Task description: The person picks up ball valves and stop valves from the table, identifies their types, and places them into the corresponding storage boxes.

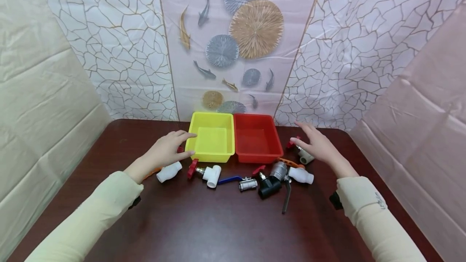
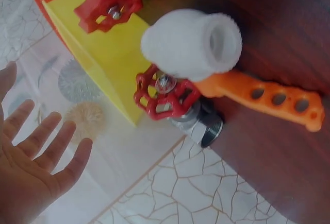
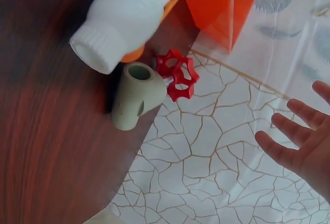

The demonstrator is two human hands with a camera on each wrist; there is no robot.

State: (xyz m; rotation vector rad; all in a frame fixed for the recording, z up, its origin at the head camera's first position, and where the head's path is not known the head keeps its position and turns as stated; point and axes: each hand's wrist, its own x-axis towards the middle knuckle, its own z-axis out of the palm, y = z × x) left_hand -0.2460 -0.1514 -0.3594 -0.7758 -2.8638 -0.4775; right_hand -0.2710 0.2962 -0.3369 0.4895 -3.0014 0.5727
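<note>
Between both hands [image 1: 164, 148] [image 1: 319, 146], yellow bin [image 1: 212, 141] adjoins red bin [image 1: 256, 142].

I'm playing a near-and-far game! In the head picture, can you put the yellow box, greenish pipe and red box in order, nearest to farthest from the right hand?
1. Greenish pipe: just below the right hand.
2. Red box: to the hand's left.
3. Yellow box: farther left, past the red one.

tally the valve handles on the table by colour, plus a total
Red handwheels: 4
Orange handles: 2
Blue lever: 1
Grey lever: 1
Total: 8
</note>
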